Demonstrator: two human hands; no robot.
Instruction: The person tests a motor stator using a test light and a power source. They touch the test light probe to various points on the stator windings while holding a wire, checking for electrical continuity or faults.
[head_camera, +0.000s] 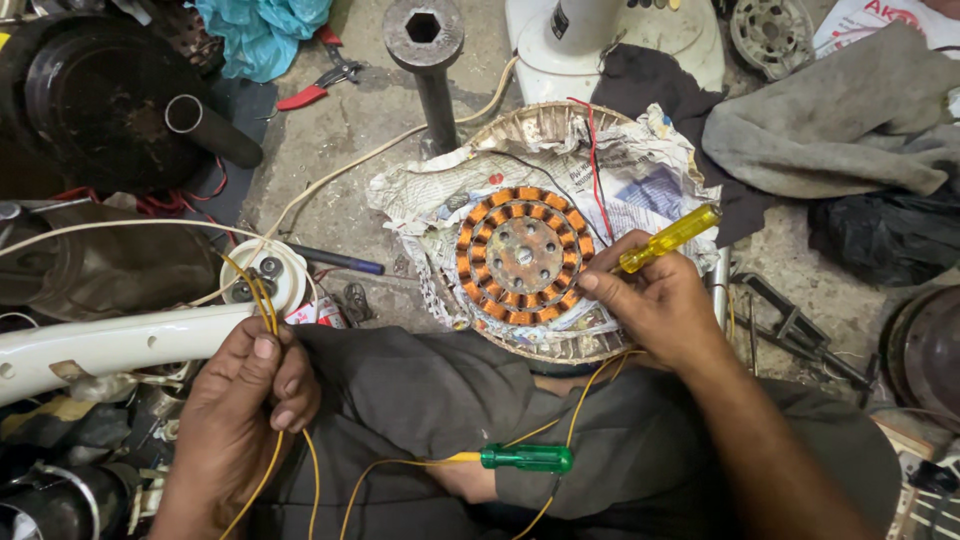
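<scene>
Stator winding check, floor level.
Right hand (665, 305) pinches yellow-handled screwdriver (668, 238) at copper-wound stator (520, 255); left hand (245, 400) fingers pinch limp yellow wires (262, 300). Windings look fragile: grip the rim.

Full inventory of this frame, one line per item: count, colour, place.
stator winding: 1, copper coils on a grey core, centre, on newspaper
newspaper: 1 sheet, crumpled, white and grey, under the winding
yellow-handled screwdriver: 1, in right hand, tip at the winding's rim
green-handled screwdriver: 1, on the lap
yellow wires: a few, pinched in left hand, trailing across the lap
socket tool: 1, dark grey, top centre
red-handled pliers: 1, upper left floor
teal cloth: 1, top left
grey cloth: 1, upper right
white fan blade: 1, left
left hand: 1, lower left
right hand: 1, centre right
</scene>
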